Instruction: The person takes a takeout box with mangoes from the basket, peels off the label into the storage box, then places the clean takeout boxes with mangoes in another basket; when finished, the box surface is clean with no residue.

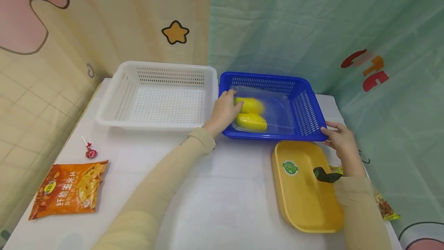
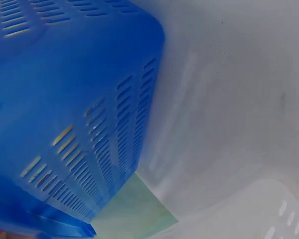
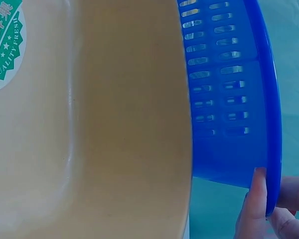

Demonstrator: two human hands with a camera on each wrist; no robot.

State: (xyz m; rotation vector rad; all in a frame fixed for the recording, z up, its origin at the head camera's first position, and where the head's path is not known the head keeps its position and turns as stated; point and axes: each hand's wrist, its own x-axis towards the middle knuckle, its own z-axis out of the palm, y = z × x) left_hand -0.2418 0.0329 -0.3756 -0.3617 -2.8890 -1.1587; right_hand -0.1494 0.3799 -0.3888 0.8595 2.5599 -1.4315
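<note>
A blue basket (image 1: pixel 256 136) with slotted walls stands against the curtain. In it lies a clear plastic box (image 1: pixel 281 117) with two yellow oval fruits (image 1: pixel 250 122) at its left end. My left hand (image 1: pixel 224 109) reaches over the basket's left rim, its thumb and fingers gripping the box's left edge beside the fruits. In the left wrist view the basket's outer wall (image 2: pixel 89 124) shows; nearly all of that hand is hidden. My right hand (image 1: pixel 341 142) pinches the basket's near right rim, with fingers (image 3: pixel 256 204) on both sides of it in the right wrist view.
A white slotted basket (image 1: pixel 166 105) stands close on the left. A yellow plastic tub (image 1: pixel 306 188) with a green sticker lies in front, right. An orange snack bag (image 1: pixel 69 190) and a lollipop (image 1: pixel 91 152) lie at left; another snack packet (image 1: pixel 385 205) shows beyond my right sleeve.
</note>
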